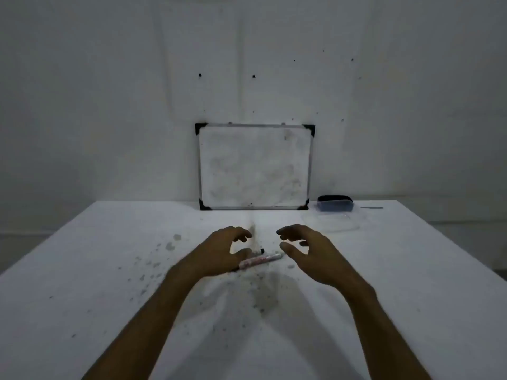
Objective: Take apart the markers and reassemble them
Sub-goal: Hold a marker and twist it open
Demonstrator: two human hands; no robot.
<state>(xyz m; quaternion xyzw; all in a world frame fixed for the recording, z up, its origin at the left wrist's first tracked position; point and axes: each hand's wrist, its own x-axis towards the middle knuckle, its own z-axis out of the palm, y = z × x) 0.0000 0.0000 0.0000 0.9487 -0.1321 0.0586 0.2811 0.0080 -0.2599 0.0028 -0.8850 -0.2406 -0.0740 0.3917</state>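
Note:
A white marker with red print (260, 260) lies on the white table, slanted, its right end a little higher. A second marker with a black tip (259, 251) lies just behind it, mostly hidden by my left thumb. My left hand (223, 250) hovers over the markers' left ends with its fingers curled and apart, holding nothing. My right hand (304, 252) hangs just right of the markers, fingers spread and empty. A small white piece (290, 267) lies on the cloth near my right thumb.
A small whiteboard (255, 167) leans against the wall at the table's back edge. To its right stand a dark case (335, 203), a clear plastic lid or tray (338, 222) and a thin pen-like object (371, 207). Ink spots stain the tablecloth (109, 297).

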